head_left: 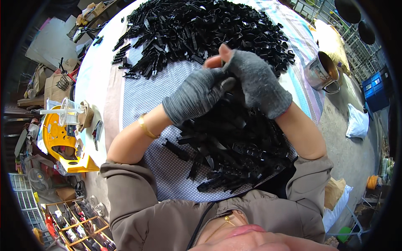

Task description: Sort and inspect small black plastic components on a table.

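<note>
Both hands wear grey knitted gloves with bare fingertips and meet above the cloth-covered table (113,88). My left hand (197,94) is closed, its fingers curled toward the right. My right hand (256,79) bends over it from the other side, fingers closed and fingertips pointing left. Whatever they pinch between them is hidden by the gloves. Beneath the hands lies a near heap of black plastic pieces (243,157), long and narrow like clips. Past the hands spreads a larger heap of similar black pieces (209,25).
At the table's left edge are a yellow plastic stool-like item (56,138), a clear plastic cup (69,111) and a small black tool (97,134). A metal mug (321,71) stands at the right edge. On the floor to the right lies a white bag (357,122).
</note>
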### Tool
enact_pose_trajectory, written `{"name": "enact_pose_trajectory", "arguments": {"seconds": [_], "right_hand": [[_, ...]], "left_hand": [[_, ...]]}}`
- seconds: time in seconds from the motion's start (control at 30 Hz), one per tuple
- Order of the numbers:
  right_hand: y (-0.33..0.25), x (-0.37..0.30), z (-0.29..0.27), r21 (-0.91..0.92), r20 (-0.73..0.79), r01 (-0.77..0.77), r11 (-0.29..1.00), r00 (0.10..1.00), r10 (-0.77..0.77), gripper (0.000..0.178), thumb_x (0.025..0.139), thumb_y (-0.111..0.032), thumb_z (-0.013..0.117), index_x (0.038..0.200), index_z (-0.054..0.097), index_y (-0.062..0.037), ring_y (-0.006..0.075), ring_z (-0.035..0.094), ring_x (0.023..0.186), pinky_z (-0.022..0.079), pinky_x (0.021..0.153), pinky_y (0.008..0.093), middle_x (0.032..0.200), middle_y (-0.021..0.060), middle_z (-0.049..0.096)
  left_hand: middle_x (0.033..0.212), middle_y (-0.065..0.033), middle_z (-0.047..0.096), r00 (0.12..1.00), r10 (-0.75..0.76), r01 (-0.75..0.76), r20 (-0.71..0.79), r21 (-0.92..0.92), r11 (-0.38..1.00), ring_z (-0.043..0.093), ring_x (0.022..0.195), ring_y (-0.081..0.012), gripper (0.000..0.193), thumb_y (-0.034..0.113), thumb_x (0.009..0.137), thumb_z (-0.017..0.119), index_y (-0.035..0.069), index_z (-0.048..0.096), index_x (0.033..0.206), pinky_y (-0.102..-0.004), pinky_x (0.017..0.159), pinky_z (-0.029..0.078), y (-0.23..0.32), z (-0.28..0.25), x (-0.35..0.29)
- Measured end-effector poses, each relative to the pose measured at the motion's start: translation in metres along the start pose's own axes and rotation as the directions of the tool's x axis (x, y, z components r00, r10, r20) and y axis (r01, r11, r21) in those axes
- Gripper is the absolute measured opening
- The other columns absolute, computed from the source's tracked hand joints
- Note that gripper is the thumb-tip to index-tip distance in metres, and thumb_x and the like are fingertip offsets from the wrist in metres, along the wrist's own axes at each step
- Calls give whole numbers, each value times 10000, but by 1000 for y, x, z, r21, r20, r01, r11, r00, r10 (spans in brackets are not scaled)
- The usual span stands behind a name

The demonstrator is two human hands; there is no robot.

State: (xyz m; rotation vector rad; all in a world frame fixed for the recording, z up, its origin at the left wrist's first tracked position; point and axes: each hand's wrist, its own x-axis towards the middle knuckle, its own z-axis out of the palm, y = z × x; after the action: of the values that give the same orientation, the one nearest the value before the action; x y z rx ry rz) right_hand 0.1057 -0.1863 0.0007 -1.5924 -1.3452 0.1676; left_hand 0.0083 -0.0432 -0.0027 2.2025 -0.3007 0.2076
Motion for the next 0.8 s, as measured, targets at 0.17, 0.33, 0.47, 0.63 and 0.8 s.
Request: {"name": "enact_pose_trajectory", "arguments": {"seconds": [0.17,0.33,0.47,0.63,0.8], "right_hand": [[-27,2,14,476,87,-330,815,940,330,605,901,-535,332,1005,610,-8,154,597,856,492,716,261,937,107,611],[-1,6,7,440,84,-132,888,991,105,678,867,-603,319,1055,564,0,206,592,910,495,775,288,939,129,606],[32,19,-32,557,-137,-335,760,865,482,367,880,-368,524,960,595,-17,154,599,700,511,659,262,811,82,620],[56,14,-23,-496,-59,-180,850,983,174,183,787,-226,625,850,631,-54,198,602,679,493,631,299,751,94,613],[51,14,-2,-677,101,50,735,995,24,193,771,-227,622,866,619,-59,256,597,733,487,652,351,785,106,588]], "left_hand": [[860,-147,615,983,140,-138,-116,19,990,606,779,-268,228,193,887,493,31,584,1019,-356,731,474,1,10,-12],[876,-113,612,997,64,-64,34,-14,998,589,816,-259,225,196,859,548,62,594,1033,-355,767,465,7,-5,-9],[878,-85,604,922,159,-193,353,65,979,572,833,-268,257,238,814,619,90,612,1024,-347,781,463,26,-19,-13],[849,-67,612,870,220,-96,442,-285,954,583,869,-219,298,286,800,637,86,642,1021,-331,775,472,17,-34,-10],[878,-112,637,994,20,21,-109,367,930,609,817,-251,199,217,814,606,77,646,950,-347,739,492,-56,-42,14]]}}
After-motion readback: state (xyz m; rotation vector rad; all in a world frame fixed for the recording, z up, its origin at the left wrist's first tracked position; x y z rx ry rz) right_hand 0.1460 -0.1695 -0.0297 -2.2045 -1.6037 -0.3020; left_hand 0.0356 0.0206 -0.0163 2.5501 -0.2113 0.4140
